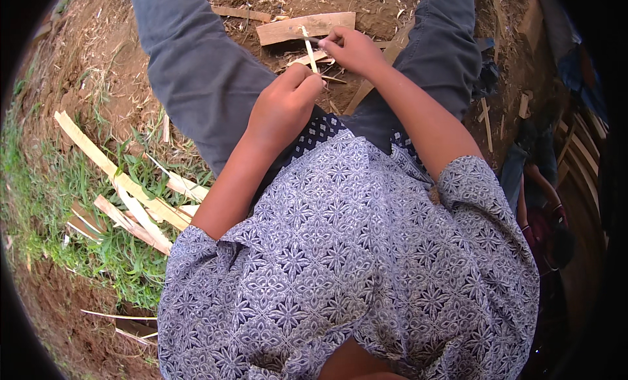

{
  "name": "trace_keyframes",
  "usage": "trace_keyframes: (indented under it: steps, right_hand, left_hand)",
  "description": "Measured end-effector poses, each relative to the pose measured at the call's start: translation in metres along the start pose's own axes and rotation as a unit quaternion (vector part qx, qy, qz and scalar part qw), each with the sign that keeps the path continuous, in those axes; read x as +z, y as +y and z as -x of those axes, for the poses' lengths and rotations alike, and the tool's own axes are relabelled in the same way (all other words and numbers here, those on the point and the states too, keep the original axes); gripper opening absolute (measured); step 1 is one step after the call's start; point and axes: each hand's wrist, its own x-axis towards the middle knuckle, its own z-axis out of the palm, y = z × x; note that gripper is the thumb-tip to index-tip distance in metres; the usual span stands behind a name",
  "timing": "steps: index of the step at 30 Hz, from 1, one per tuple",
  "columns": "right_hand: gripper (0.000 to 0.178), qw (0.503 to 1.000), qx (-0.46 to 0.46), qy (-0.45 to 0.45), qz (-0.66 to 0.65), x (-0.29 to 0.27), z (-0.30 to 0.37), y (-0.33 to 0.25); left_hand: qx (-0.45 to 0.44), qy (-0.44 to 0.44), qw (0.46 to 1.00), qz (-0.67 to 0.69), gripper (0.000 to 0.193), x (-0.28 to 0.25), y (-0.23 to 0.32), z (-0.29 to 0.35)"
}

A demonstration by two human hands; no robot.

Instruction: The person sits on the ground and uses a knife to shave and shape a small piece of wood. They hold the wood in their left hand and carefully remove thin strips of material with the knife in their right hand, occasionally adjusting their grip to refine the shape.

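Over on the left, a loose pile of pale split slats lies across the grass, a few more thin pieces nearer at the bottom edge. None of them is being touched.

Coming in toward the middle, the left hand is curled into a tight fist, clamped around the lower end of a thin pale sliver of wood that stands up out of the fist. The sliver sits between the knees, over bare brown earth, in front of grey trousers and a patterned blue shirt.

Just to the right and a little farther out, the right hand is closed too, fingers pinched at the sliver's upper end. There seems to be a dark, narrow thing in that grip, perhaps a blade, but it is too small to tell.

Beyond the hands a short flat board lies on the ground with shavings and scraps scattered near it. My read: the shaping is well in hand, the strip already thin, with plenty of slats on the left not yet worked.

Far right, another person sits low beside some timber.
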Motion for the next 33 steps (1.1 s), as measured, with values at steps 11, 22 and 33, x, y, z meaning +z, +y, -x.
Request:
trace_keyframes:
  steps: [11,22,33]
  right_hand:
    - [0.052,0.993,0.062,-0.029,-0.099,-0.007,0.014,0.003]
    - [0.045,0.999,-0.023,-0.014,-0.047,-0.001,0.009,0.002]
    - [0.049,0.994,0.108,-0.005,0.021,0.006,-0.017,0.013]
  left_hand:
    - [-0.028,-0.017,0.997,0.072,0.019,-0.004,0.001,-0.010]
    - [0.012,-0.077,0.997,0.005,0.027,0.013,-0.009,0.003]
    - [0.004,-0.088,0.996,0.015,0.022,0.009,-0.005,-0.001]
